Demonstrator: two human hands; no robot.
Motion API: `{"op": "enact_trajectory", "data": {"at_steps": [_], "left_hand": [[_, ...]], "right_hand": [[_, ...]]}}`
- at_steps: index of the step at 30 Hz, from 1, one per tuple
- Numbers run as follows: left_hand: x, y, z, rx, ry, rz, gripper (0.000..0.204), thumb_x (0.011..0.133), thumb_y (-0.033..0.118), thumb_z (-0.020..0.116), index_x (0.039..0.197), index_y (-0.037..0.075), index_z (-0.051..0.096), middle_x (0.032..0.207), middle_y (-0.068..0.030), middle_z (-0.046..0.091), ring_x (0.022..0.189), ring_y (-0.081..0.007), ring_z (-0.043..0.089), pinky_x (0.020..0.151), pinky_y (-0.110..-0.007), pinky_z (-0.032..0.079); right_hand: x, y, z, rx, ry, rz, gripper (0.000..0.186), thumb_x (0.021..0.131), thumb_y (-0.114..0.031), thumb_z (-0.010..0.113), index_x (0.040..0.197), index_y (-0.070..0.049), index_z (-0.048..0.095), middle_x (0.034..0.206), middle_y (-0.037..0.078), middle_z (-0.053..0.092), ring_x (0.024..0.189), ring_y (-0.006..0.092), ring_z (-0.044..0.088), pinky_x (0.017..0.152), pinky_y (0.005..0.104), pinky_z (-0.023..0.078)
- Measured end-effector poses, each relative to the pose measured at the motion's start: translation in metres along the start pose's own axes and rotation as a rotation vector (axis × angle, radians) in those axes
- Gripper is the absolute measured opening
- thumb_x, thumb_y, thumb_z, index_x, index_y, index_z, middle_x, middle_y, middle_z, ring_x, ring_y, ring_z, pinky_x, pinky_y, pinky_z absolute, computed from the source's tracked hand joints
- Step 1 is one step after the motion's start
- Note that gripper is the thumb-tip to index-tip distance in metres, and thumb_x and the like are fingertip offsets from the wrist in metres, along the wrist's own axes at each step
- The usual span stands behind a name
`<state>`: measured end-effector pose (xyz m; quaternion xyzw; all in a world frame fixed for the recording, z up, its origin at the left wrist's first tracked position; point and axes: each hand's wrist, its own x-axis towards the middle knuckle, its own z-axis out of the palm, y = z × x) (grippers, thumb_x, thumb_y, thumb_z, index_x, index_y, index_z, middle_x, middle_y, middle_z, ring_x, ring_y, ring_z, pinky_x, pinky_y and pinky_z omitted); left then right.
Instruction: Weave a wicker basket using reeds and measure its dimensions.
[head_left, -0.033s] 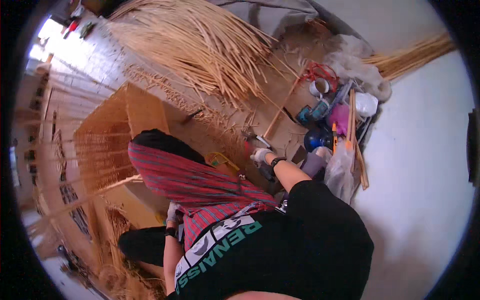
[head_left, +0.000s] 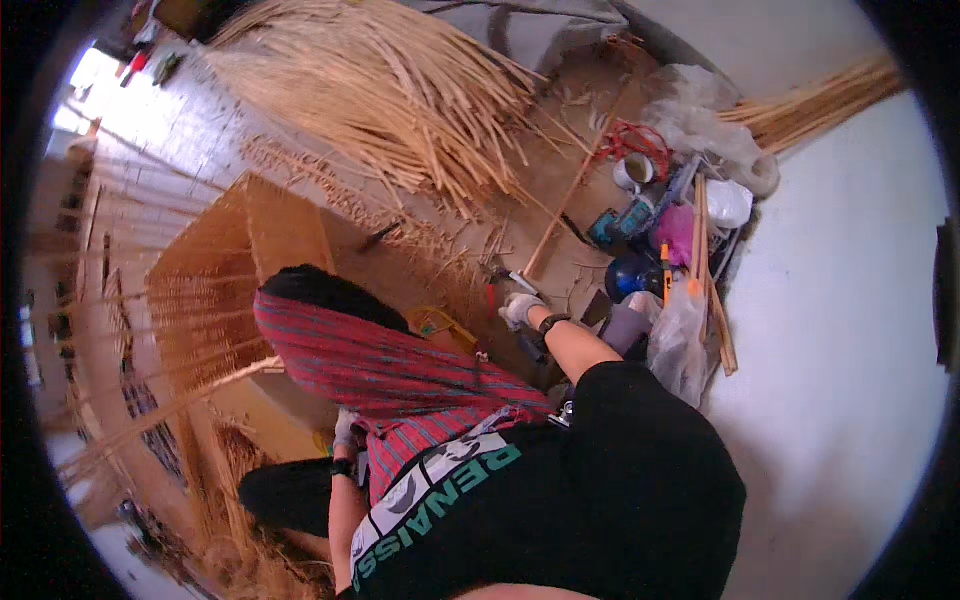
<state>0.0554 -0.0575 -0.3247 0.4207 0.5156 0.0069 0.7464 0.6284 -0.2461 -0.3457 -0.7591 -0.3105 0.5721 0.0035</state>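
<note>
My right hand [head_left: 519, 309], in a white glove with a dark band at the wrist, reaches down toward the floor beyond my right thigh. Its fingers look curled, but what they may hold is hidden from above. Just beyond it lies a pincer-like tool [head_left: 522, 283] with one pale and one red handle. My left hand [head_left: 347, 428], also gloved, is low beside the red striped cloth [head_left: 400, 362] over my lap. The cloth's edge covers part of that hand, and its fingers cannot be made out.
A large woven box-like form [head_left: 210, 290] with long loose strands stands at the left. A big bundle of pale canes [head_left: 380, 100] lies ahead. To the right are a white mug [head_left: 634, 173], a teal power tool [head_left: 622, 226], an orange cutter [head_left: 666, 275] and a plastic bag [head_left: 678, 355].
The whole view has shifted slightly. Both hands stay in nearly the same places, and nothing has visibly been taken up or let go.
</note>
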Motion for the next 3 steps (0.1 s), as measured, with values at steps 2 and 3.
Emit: {"op": "enact_trajectory", "data": {"at_steps": [2,3], "left_hand": [[0.02,-0.001,0.008,0.039,0.026,0.054,0.069,0.093,0.034,0.064,0.152,0.016,0.032,0.147,-0.0167,0.045,0.129,-0.0246,0.053,0.113,-0.041,0.036],[0.025,0.012,0.022,0.062,0.016,0.065,0.076,0.093,0.037,0.063,0.156,0.017,0.026,0.154,-0.0183,0.041,0.134,-0.0253,0.051,0.118,-0.041,0.033]], "right_hand": [[-0.003,0.006,-0.017,0.231,0.332,0.018,0.047,0.092,-0.039,0.06,0.129,-0.009,0.059,0.125,0.014,0.067,0.117,0.0216,0.064,0.094,0.042,0.051],[0.047,0.048,0.014,0.497,0.534,0.118,0.05,0.092,-0.04,0.06,0.133,-0.01,0.057,0.132,0.014,0.064,0.12,0.0193,0.062,0.095,0.0407,0.051]]}}
